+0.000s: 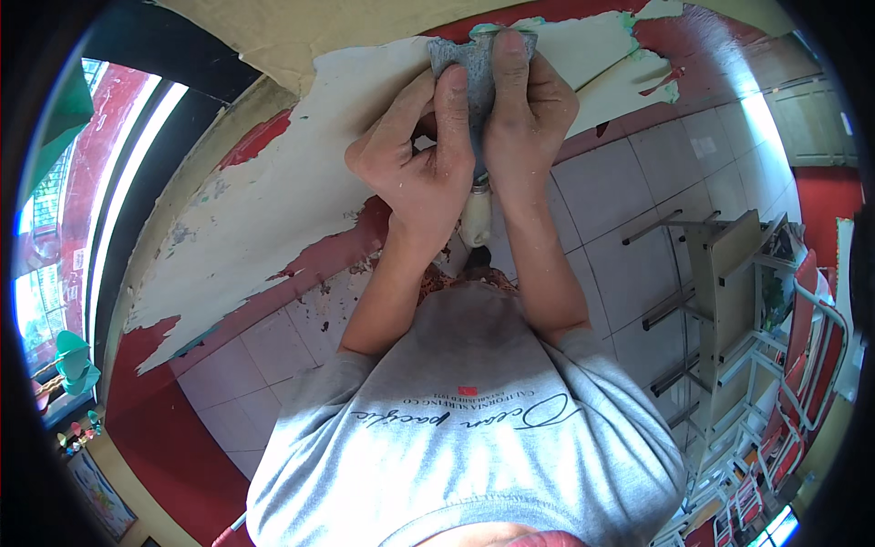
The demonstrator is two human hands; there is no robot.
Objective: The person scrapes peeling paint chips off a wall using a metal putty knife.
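Note:
My left hand (427, 161) and my right hand (526, 126) both grip a putty knife by its grey metal blade (482, 75), with the thumbs pressed flat along it. Its pale handle (477, 217) points down between my wrists. The blade's wide edge meets the wall at the rim of the peeled area, where green-tinted paint scraps (495, 29) gather. Around my hands a large white bare patch (273, 191) spreads across the wall, bordered by ragged red paint (372, 225). Fingers behind the blade are partly hidden. White dust specks both hands.
Paint flakes (325, 308) lie on the tiled floor (601, 171) near my feet. Metal-legged tables (724, 273) and red chairs (806, 342) are stacked at right. A dark-framed window (130, 171) is at left, with green decorations (74, 362) by it.

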